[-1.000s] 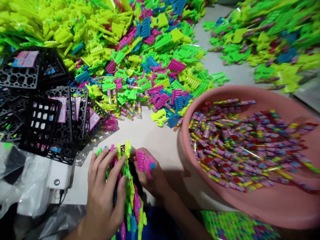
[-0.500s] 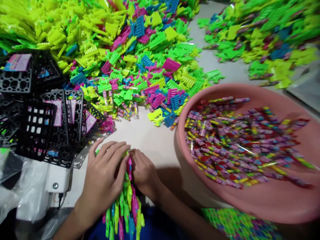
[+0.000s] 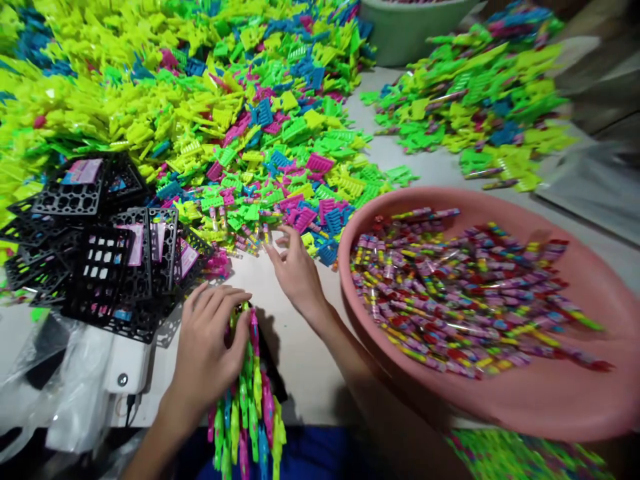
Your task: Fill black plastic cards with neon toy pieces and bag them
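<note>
My left hand (image 3: 213, 340) is curved over a bundle of green, yellow, pink and blue plastic pieces (image 3: 250, 400) at the table's front edge, its fingers wrapped over the top. Part of a black rack (image 3: 273, 373) shows along the bundle's right side. My right hand (image 3: 295, 270) is over the table at the near edge of the colourful pile (image 3: 300, 217), fingers apart, with nothing seen between them. Small tubes with printed wrappers (image 3: 247, 243) lie just left of its fingertips.
A pink basin (image 3: 525, 407) full of wrapped tubes stands at the right. Black racks (image 3: 107, 267) are stacked at the left, above a white device (image 3: 127, 363) and clear plastic bags. A green tub (image 3: 417, 33) stands at the back.
My right hand has left the bundle and moved forward to the pile, opening its fingers. My left hand stays on the bundle. The view has shifted, showing more of the far side.
</note>
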`<state>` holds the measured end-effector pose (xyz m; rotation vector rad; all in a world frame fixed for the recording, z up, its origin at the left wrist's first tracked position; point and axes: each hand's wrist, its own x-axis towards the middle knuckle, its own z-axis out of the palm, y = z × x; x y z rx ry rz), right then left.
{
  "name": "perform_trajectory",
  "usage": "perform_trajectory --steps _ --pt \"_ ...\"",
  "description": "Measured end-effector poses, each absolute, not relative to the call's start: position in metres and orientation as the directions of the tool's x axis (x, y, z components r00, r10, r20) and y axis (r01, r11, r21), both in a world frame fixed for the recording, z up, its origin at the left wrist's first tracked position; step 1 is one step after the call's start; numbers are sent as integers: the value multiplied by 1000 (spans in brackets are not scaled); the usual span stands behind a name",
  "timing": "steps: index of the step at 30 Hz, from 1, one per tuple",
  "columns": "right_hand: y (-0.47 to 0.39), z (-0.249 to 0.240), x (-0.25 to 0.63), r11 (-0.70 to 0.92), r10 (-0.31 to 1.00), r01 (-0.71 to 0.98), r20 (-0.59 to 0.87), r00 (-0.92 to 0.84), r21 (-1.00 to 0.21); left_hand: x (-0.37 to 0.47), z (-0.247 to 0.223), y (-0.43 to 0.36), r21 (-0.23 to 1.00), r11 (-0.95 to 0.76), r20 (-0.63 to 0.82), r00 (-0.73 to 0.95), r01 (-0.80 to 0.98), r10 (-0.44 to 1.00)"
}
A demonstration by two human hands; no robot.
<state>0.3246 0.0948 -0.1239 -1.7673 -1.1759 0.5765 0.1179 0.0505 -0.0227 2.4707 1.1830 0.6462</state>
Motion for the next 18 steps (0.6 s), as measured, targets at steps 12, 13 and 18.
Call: perform_trajectory --steps 12,13,18 --pt "40 -146 327 -106 898 -12 -101 429 -994 97 -13 -8 327 -668 224 632 668 742" --pt "23 -145 327 -111 898 -45 -120 424 -993 98 -16 -10 312 -675 214 643 668 735" --pt "-34 -132 318 -180 891 -159 -230 391 -971 105 -27 4 317 -678 223 643 664 733"
